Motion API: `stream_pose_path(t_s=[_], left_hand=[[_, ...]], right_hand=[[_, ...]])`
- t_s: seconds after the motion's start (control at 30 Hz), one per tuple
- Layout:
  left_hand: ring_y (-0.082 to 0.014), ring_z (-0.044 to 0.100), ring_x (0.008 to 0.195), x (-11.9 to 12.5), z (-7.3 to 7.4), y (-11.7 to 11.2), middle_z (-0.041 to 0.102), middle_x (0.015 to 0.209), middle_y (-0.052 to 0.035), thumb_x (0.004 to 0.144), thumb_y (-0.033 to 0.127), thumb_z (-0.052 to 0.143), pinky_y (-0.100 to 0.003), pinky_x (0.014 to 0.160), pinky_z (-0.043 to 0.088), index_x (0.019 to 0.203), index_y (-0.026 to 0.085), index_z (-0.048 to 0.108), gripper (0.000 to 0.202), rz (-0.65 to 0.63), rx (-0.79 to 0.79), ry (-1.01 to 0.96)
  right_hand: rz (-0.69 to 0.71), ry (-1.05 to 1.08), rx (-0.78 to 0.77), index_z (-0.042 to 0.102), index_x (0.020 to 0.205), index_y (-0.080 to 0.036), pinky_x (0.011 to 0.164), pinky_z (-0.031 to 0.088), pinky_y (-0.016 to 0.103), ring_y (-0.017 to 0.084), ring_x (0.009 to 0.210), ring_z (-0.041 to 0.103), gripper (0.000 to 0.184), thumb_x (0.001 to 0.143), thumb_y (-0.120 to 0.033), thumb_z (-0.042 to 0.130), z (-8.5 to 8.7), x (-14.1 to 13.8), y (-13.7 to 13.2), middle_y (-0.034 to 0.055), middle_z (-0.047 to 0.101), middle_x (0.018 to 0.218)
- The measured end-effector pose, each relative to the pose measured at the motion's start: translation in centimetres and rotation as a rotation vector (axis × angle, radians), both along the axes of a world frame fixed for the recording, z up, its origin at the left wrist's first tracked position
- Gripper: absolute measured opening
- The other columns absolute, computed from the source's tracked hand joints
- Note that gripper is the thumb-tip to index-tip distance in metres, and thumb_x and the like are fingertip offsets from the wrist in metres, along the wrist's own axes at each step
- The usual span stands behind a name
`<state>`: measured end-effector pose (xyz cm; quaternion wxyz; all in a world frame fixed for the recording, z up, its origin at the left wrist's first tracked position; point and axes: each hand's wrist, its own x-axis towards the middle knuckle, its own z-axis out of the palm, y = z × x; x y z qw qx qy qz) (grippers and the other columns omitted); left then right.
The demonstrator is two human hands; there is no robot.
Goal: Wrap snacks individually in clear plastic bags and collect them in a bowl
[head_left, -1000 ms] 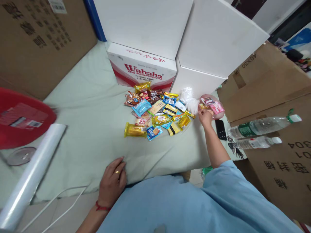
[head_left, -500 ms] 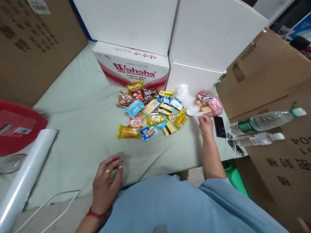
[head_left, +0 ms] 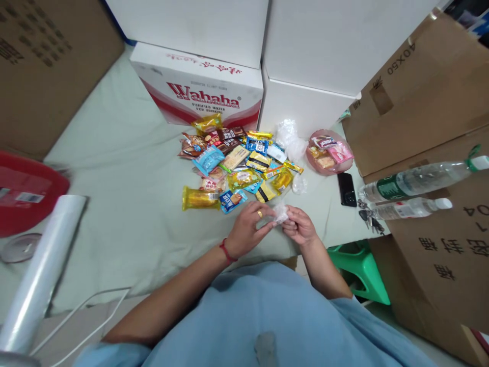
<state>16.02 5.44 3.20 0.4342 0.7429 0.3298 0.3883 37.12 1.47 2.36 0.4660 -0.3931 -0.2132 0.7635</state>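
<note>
My left hand [head_left: 250, 227] and my right hand [head_left: 300, 226] meet near the table's front edge, both pinching a small clear plastic bag [head_left: 280, 213] between them. Just beyond my hands lies a heap of several wrapped snacks [head_left: 237, 165] on the pale green cloth [head_left: 126, 199]. A long yellow packet [head_left: 199, 198] marks the heap's near left side. A pink bowl [head_left: 326, 152] with a few snacks in it stands to the right of the heap. Crumpled clear bags [head_left: 288, 137] lie between the heap and the bowl.
A Wahaha carton [head_left: 198, 86] and white boxes [head_left: 324, 51] stand behind the snacks. Brown cartons [head_left: 428, 102] line the right, with two water bottles [head_left: 412, 196], a black phone [head_left: 347, 189] and keys. A red basin [head_left: 23, 191] and plastic-film roll [head_left: 42, 270] sit left; a green stool [head_left: 359, 265] below.
My right hand drew back from the pink bowl toward me with a clear bag. My left hand lifted off the cloth and moved right to join it.
</note>
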Motion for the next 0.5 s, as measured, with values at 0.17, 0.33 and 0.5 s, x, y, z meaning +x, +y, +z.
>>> stream_pose_path(t_s=[0.17,0.33,0.5], left_hand=[[-0.0176,0.064,0.080,-0.8,-1.6,0.3,0.072,0.086,-0.0052,0.094,0.045,0.067,-0.031,0.077,0.052,0.090,0.020,0.075,0.027,-0.031,-0.319,-0.082],[-0.0139,0.055,0.068,-1.9,-2.2,-0.1,0.064,0.075,-0.0003,0.088,0.054,0.069,-0.027,0.064,0.045,0.088,0.018,0.069,0.036,0.133,-0.579,-0.143],[-0.0146,0.059,0.073,-1.9,-2.5,-0.6,0.067,0.080,-0.0012,0.082,0.052,0.075,-0.028,0.071,0.049,0.089,0.017,0.067,0.036,0.201,-0.639,-0.202]], right_hand=[[0.128,0.011,-0.061,0.053,0.081,-0.021,0.039,0.009,0.012,0.004,0.050,0.008,0.046,0.074,-0.045,0.092,0.2,-0.5,0.1,-0.0112,0.029,0.059],[-0.011,-0.161,0.054,0.055,0.082,-0.022,0.042,0.020,0.015,0.007,0.054,0.024,0.051,0.079,-0.063,0.083,0.4,-2.2,0.4,-0.0049,0.045,0.073],[-0.033,-0.648,0.328,0.068,0.096,-0.025,0.075,0.049,0.027,0.018,0.087,0.057,0.045,0.068,-0.048,0.094,0.5,-5.1,0.8,0.0010,0.063,0.095]])
